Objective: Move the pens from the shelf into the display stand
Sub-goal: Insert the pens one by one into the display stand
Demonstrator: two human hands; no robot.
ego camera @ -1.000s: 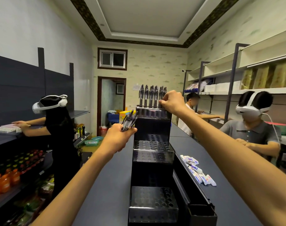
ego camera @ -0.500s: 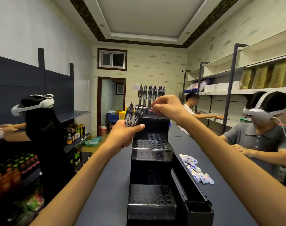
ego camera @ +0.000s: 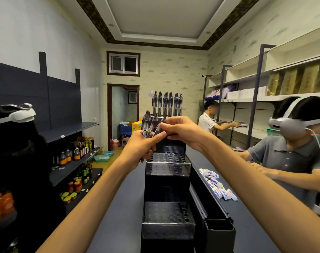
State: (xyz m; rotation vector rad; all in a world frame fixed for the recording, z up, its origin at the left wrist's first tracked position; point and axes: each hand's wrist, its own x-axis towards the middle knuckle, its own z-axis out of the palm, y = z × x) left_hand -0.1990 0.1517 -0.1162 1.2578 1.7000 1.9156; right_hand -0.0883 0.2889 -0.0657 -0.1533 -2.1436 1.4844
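Observation:
A black stepped display stand (ego camera: pixel 167 168) with rows of holes stands on the dark shelf top in front of me. Several pens (ego camera: pixel 167 104) stand upright in its top tier. My left hand (ego camera: pixel 142 145) is shut around a bundle of clear-barrelled pens (ego camera: pixel 149 126), held in front of the stand's upper tiers. My right hand (ego camera: pixel 181 132) meets the bundle from the right, its fingertips pinching one pen at the bundle's right side. The lower tiers' holes hold no pens.
A black open box (ego camera: pixel 216 232) lies right of the stand. Small white tubes (ego camera: pixel 216 187) are scattered on the shelf top. A person in a headset (ego camera: pixel 290 143) works at the right, another (ego camera: pixel 18 152) at the left by bottle shelves. A third person (ego camera: pixel 210 119) stands behind.
My right hand has come back from the stand's top tier to the bundle in my left hand. My left hand has risen and moved right, toward the stand.

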